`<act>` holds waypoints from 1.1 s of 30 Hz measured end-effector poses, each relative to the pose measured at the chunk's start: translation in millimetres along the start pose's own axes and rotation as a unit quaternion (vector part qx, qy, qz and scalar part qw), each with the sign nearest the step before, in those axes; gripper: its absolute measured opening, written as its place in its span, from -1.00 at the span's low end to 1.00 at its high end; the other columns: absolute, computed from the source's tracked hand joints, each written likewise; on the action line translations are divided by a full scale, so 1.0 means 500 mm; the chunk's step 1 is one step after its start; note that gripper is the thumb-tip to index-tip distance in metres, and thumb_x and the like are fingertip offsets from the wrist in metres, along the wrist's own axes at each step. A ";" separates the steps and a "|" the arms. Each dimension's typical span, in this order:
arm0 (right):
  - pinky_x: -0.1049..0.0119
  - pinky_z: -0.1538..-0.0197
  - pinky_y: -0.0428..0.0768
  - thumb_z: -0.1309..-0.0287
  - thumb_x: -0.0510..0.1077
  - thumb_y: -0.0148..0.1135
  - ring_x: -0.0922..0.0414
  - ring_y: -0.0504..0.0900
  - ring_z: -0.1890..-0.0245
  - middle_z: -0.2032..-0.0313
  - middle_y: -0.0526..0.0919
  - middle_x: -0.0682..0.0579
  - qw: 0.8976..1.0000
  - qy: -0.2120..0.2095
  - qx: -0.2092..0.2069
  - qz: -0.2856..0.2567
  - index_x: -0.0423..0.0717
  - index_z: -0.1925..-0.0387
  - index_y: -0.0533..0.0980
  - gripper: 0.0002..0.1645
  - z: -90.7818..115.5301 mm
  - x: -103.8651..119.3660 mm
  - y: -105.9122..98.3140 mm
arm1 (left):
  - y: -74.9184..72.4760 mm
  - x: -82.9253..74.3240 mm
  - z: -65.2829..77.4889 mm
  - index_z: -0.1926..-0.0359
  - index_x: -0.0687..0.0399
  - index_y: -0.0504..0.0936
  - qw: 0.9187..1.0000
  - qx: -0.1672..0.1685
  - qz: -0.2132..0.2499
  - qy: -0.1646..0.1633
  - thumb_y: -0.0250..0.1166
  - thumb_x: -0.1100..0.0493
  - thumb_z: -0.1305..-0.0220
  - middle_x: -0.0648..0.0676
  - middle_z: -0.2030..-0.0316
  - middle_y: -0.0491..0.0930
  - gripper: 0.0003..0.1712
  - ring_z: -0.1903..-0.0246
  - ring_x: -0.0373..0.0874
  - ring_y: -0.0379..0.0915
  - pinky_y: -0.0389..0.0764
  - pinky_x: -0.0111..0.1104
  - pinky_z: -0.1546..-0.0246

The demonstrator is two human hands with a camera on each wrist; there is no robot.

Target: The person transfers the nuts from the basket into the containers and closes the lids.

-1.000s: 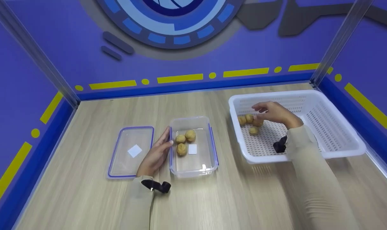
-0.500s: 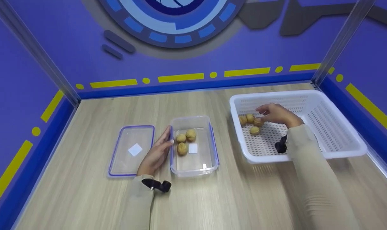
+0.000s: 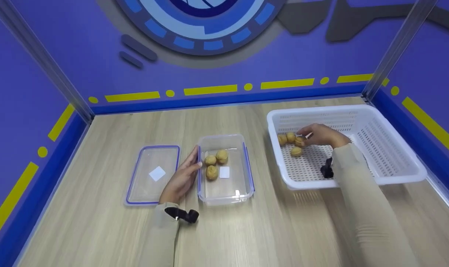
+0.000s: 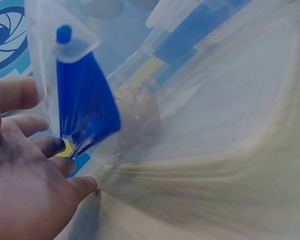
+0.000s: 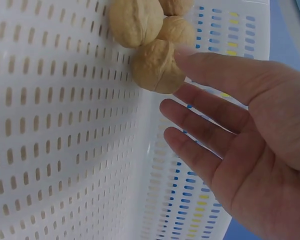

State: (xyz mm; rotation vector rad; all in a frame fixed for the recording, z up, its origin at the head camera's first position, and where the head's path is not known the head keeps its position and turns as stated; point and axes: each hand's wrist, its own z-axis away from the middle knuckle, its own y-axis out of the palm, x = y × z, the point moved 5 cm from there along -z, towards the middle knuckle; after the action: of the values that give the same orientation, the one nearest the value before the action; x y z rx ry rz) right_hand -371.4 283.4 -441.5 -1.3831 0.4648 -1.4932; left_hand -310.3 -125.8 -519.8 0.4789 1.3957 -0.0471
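My left hand (image 3: pixel 180 178) rests at the left side of a clear plastic box (image 3: pixel 232 193) with blue-purple edges, its fingers extended along the wall and the thumb at the rim. In the left wrist view the fingers (image 4: pixel 27 125) lie beside that blue edge. Three walnuts (image 3: pixel 211 172) sit in the box, left of a white label. Inside a white plastic basket (image 3: pixel 289 184), my right hand (image 3: pixel 322 135) pinches a walnut (image 5: pixel 157 67) between thumb and index finger; the other fingers are spread loosely. Several more walnuts (image 5: pixel 135 22) lie right beside it.
A clear lid (image 3: pixel 141 178) with a blue-purple seal and a white diamond label lies left of the left hand. Purple panels (image 3: pixel 209 74) border the wooden table (image 3: pixel 246 237) at the back and sides. The basket stands right of the box.
My right hand has lowered slightly and moved in on the walnut, its thumb and index finger closing around it. My left hand and the box stay put.
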 end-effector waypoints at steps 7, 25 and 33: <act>-0.21 -0.18 0.45 -0.03 -0.37 0.24 -0.28 0.51 -0.07 -0.03 0.59 -0.35 1.000 -0.011 0.019 0.012 -0.35 -0.11 0.50 -0.48 -0.003 0.003 0.007 | -0.001 -0.001 -0.001 -0.52 0.03 -0.19 1.000 -0.003 -0.012 -0.002 0.01 0.33 -0.36 0.06 -0.52 -0.45 -0.17 -0.50 -0.06 -0.64 -0.46 -0.21 -0.50; -0.19 -0.11 0.47 -0.04 -0.34 0.23 -0.18 0.53 0.00 0.05 0.60 -0.28 0.998 0.035 0.048 0.033 -0.21 -0.11 0.53 -0.49 -0.005 -0.002 0.022 | -0.002 0.000 0.000 -0.52 0.04 -0.19 1.000 -0.003 -0.010 -0.001 0.01 0.33 -0.36 0.05 -0.53 -0.44 -0.17 -0.50 -0.05 -0.63 -0.44 -0.21 -0.51; -0.20 -0.12 0.47 -0.05 -0.27 0.29 -0.16 0.55 0.00 0.05 0.62 -0.25 0.996 0.052 0.066 0.033 -0.18 -0.10 0.53 -0.50 0.000 -0.005 0.023 | -0.001 -0.001 0.001 -0.52 0.04 -0.16 1.000 -0.012 -0.003 -0.001 0.02 0.34 -0.35 0.02 -0.54 -0.39 -0.18 -0.51 -0.08 -0.60 -0.41 -0.24 -0.51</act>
State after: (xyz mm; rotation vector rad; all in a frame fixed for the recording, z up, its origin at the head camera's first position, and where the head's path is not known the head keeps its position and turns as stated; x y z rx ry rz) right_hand -367.3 280.8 -452.2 -1.1810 0.4641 -1.5180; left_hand -310.0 -126.6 -519.3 0.4535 1.3948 -0.0359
